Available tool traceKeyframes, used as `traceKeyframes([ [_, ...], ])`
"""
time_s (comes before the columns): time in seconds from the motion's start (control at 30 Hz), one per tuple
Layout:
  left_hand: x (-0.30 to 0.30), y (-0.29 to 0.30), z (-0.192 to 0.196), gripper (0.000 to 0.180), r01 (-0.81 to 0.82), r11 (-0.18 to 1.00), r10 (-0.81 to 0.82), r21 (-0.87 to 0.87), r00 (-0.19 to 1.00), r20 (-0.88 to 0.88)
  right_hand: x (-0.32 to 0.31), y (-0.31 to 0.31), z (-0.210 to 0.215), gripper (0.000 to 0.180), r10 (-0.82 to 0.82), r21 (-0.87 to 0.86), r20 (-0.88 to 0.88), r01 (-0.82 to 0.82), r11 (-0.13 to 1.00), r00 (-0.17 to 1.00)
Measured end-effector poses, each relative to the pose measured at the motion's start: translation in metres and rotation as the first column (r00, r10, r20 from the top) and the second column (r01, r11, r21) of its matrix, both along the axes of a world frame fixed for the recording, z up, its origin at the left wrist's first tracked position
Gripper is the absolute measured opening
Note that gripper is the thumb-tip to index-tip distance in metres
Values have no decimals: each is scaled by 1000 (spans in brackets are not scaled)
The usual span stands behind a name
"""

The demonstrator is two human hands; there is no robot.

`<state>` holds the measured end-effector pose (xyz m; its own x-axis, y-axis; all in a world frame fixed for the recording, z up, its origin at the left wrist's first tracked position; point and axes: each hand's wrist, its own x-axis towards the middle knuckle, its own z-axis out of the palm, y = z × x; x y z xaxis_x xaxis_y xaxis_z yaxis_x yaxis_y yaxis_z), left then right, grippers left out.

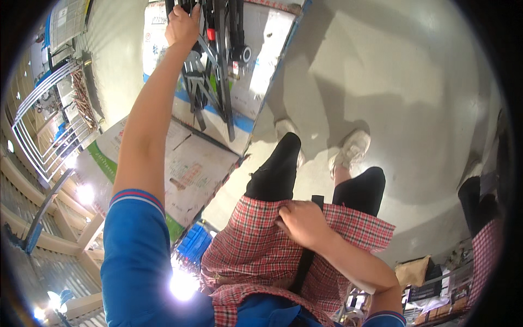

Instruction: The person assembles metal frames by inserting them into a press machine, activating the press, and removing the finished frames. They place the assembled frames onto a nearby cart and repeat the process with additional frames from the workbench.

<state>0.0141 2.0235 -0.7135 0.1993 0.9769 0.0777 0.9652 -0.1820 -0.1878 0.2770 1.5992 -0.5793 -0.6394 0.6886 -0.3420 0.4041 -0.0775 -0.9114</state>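
Note:
My left hand [182,24] reaches far out along my bare arm and closes around the top of a black metal frame [220,60]. The frame is made of rods and clamps and lies on a worktable covered with printed cardboard sheets [190,169]. A small red part sits on the frame beside my fingers. My right hand [302,223] rests at my waist, its fingers curled into the hem of my red plaid shirt [250,250], next to a black strap [305,261]. My black trousers and white shoes [351,147] show below on the grey floor.
A blue crate [193,245] stands under the table's edge. Metal racks with rods [60,109] fill the left side. At the right rim stands another person in a plaid shirt [485,240]. A cluttered shelf with a brown bag [414,272] is at the lower right.

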Motion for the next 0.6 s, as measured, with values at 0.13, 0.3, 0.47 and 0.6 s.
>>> traceKeyframes([
  [0.13, 9, -77, -9, 87, -8, 999, 13, -48, 995, 104, -15, -22, -2, 33, 84, -234, -51, -94, 968, 995],
  [0.3, -12, -269, 4, 59, -230, 584, 83, -779, 971, -224, -27, -58, -10, 43, -36, -550, -124, -38, 834, 992],
  [0.47, 27, -460, 86, 48, -105, 382, 130, -918, 990, -59, -40, -118, -37, 43, -170, -620, -94, 76, 781, 981],
  [0.6, 49, -514, 144, 38, -67, 217, 196, -974, 980, -23, -54, -148, -36, 37, -11, -552, 142, 89, 829, 990],
])
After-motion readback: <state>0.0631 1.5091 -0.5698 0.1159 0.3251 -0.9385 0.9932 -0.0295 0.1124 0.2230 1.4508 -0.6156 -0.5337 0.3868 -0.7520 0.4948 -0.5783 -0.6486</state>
